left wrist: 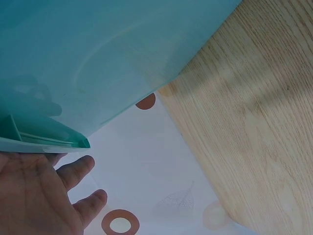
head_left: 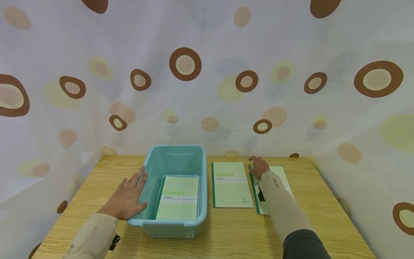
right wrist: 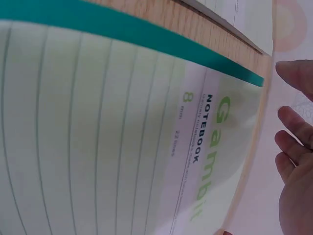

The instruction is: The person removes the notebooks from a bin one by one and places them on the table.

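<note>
My left hand [head_left: 127, 196] rests on the left rim of a light blue plastic bin [head_left: 204, 172], its fingers spread. In the left wrist view the fingers [left wrist: 76, 171] extend below the rim's edge. Inside the bin lies a pale green "Gambit" notebook [head_left: 179, 205] with a green spine. To the right, my right hand [head_left: 260, 167] is over the top left part of another such notebook [head_left: 282, 174], partly covered by the forearm. The right wrist view shows this notebook's cover [right wrist: 122, 122] close up, the thumb and fingers apart just beyond its top edge, holding nothing.
Between the bin and the right notebook, a third Gambit notebook [head_left: 231, 192] lies flat. Everything stands on a light wooden table [head_left: 233, 233]. A white sheet with brown and pastel circles [head_left: 213, 108] hangs behind and along both sides of the table.
</note>
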